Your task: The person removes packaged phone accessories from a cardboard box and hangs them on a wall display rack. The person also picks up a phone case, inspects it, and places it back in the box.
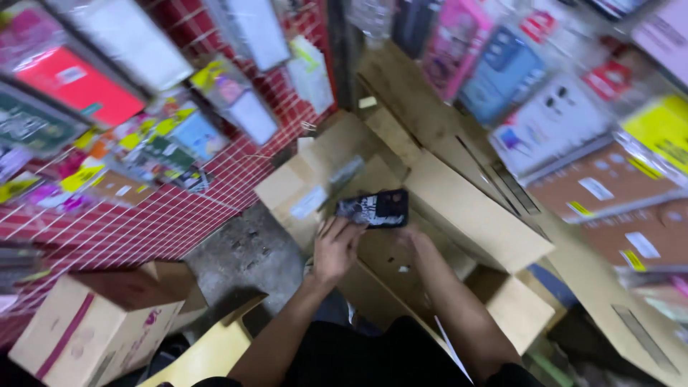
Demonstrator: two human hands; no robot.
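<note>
Near the frame's centre, the left hand (335, 247) and right hand (414, 233) both grip a dark phone case (374, 208) above an open cardboard box (459, 215). Holding it by the edges, level and steady, probably suits the handling best.

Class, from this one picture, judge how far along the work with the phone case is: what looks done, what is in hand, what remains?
Done: the dark phone case is out of any packaging and up over the open cardboard box. In hand: the left hand and right hand hold it between them. Left: it is not yet set down or hung; packaged cases hang on the wall beside the box.
</note>
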